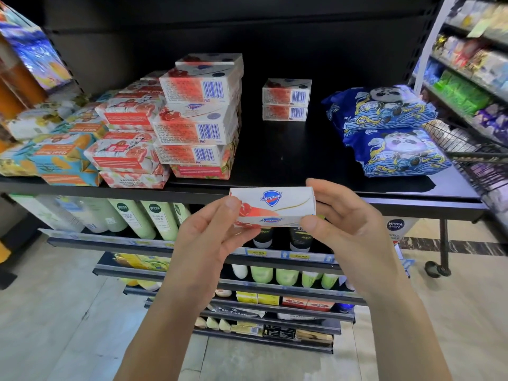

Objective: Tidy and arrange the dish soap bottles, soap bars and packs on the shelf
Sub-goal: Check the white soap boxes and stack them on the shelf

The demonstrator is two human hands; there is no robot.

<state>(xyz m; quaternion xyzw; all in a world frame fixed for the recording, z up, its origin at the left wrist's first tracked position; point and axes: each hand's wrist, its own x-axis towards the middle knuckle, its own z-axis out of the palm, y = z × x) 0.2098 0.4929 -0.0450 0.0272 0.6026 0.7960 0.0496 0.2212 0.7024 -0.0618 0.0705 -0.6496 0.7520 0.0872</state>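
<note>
Head view: pinching box [272, 206] endwise with left hand [209, 237] and right hand [346, 218], seemingly mid-placing; next likely needs squaring onto stack [286, 100] beyond grip.

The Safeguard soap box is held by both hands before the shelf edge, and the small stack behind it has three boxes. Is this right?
Not fully: the head view shows two boxes in the small stack, not three. The left hand and right hand do hold the Safeguard soap box before the shelf edge.
</note>
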